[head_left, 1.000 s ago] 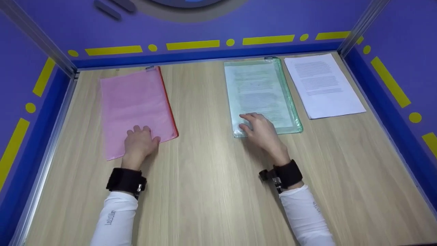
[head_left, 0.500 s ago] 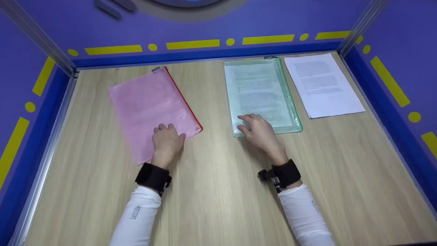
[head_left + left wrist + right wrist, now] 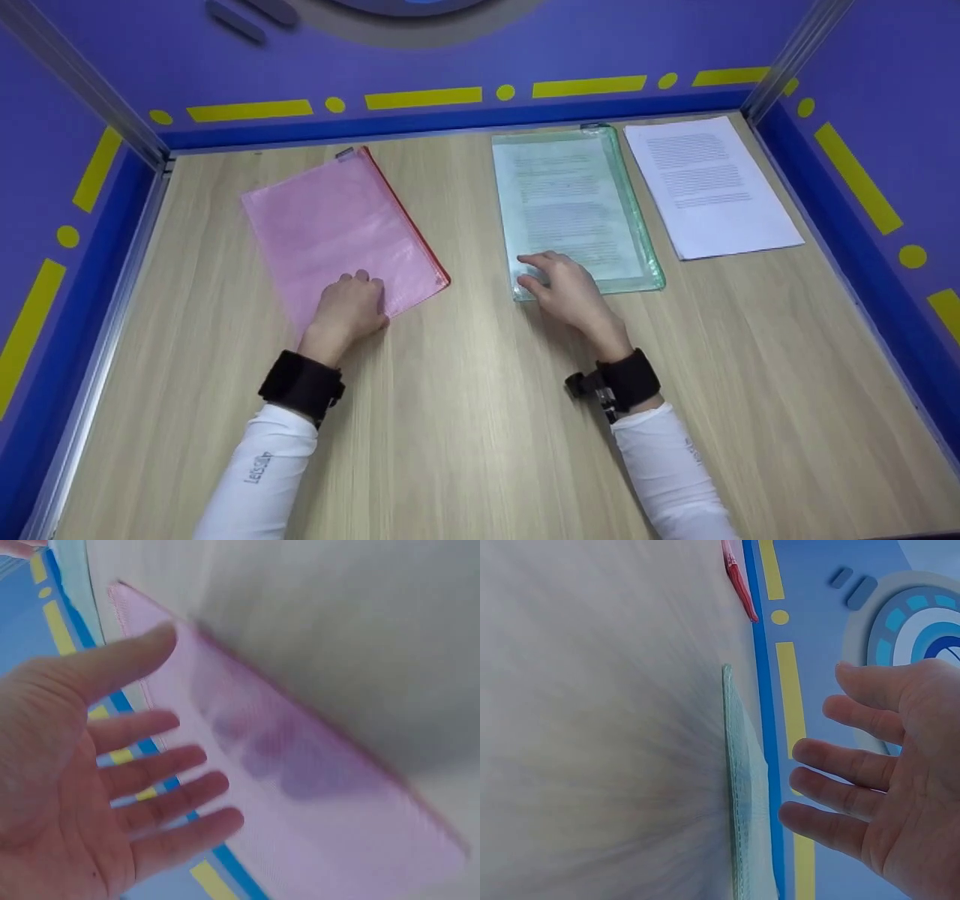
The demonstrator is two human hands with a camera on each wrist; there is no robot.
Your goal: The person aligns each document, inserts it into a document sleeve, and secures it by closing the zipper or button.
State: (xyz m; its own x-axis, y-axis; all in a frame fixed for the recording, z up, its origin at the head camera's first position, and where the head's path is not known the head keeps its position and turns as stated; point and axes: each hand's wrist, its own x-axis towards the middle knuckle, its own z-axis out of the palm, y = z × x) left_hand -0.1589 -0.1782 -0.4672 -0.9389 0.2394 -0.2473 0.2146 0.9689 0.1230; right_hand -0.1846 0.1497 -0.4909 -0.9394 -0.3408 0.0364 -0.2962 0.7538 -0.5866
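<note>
A pink translucent zipper folder (image 3: 322,217) lies slanted on the left half of the table, its red zipper edge facing right. My left hand (image 3: 349,304) is over its near edge. In the left wrist view this hand (image 3: 112,772) has its fingers spread and extended, casting a shadow on the pink folder (image 3: 352,840) and gripping nothing. A green zipper folder (image 3: 634,202) with printed sheets inside lies right of centre. Over its near left corner is my right hand (image 3: 571,292), fingers loosely bent. The right wrist view shows that hand (image 3: 900,787) holding nothing, beside the green folder (image 3: 739,787).
A stack of printed white paper (image 3: 720,229) lies to the right of the green folder, close beside it. Bare wood of the table (image 3: 450,420) shows in front of and between the folders. Blue-purple panels (image 3: 420,67) border the table at the back and both sides.
The pink folder has slid to the right under my left hand and turned to a slant. Since then that hand has shifted slightly left. My right hand has hardly moved.
</note>
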